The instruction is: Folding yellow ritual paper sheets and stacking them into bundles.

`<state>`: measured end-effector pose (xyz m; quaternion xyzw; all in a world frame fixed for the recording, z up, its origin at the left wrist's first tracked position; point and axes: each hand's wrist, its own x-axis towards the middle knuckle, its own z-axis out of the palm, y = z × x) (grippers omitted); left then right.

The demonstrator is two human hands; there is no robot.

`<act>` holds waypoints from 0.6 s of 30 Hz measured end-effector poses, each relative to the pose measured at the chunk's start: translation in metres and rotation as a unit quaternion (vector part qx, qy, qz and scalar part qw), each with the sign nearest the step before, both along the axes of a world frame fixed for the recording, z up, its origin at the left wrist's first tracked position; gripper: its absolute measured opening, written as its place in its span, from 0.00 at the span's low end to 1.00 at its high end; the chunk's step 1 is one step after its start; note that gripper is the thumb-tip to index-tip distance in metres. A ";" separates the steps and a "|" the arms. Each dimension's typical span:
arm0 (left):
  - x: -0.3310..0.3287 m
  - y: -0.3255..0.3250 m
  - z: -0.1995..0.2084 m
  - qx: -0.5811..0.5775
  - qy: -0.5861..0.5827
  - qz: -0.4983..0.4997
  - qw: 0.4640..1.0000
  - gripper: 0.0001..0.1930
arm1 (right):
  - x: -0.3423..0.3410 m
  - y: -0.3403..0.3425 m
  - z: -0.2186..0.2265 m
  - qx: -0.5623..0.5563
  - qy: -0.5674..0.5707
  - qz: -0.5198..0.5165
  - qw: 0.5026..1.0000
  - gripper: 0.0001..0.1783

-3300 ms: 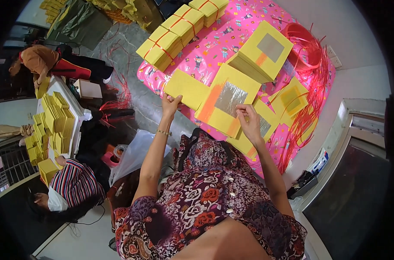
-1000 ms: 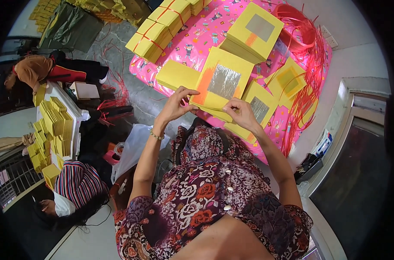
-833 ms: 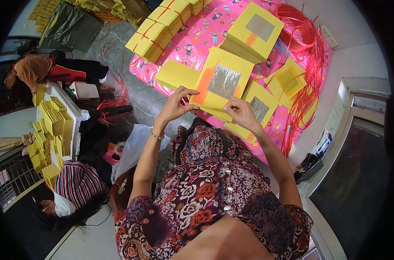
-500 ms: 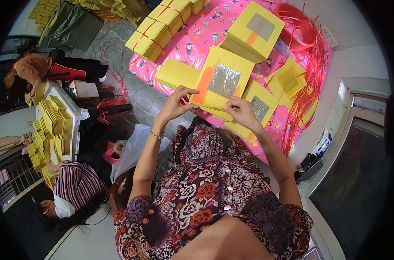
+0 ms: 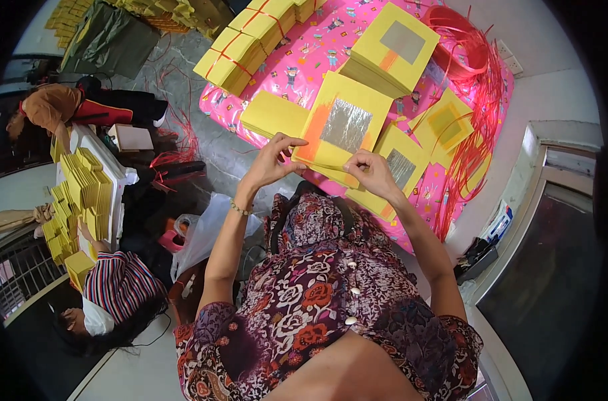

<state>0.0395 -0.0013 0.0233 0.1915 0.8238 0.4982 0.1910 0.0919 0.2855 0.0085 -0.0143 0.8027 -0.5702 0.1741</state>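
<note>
Thumb and forefinger of the right hand (image 5: 371, 172) pinch the near edge of a silver-patched yellow paper stack (image 5: 345, 125), upper centre; the left hand (image 5: 274, 160) half-curls round its left corner, firmness impossible to tell. Beneath spreads a glossy pink patterned tablecloth (image 5: 324, 41). Grey marbled floor (image 5: 217, 150) shows upper left, a pale wall (image 5: 551, 90) upper right, a dark pane (image 5: 538, 287) lower right.

Purple floral top (image 5: 297, 284) — pale buttons (image 5: 355, 292) — short sleeves (image 5: 214, 321), beaded bracelet (image 5: 240, 209).
</note>
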 end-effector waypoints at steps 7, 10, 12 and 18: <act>0.000 0.016 0.013 -0.124 0.176 0.006 0.977 0.17 | 0.002 -0.001 0.013 0.016 0.051 -0.001 0.999 0.11; -0.014 0.018 0.017 -0.138 0.204 -0.026 0.969 0.17 | 0.001 -0.002 0.033 0.052 0.098 0.018 0.994 0.09; -0.022 0.022 0.021 -0.150 0.197 -0.039 0.968 0.17 | 0.001 -0.002 0.037 0.064 0.181 0.010 0.981 0.08; -0.039 0.039 0.035 -0.126 0.199 -0.022 0.972 0.19 | -0.021 0.005 0.041 0.121 0.258 -0.025 0.958 0.06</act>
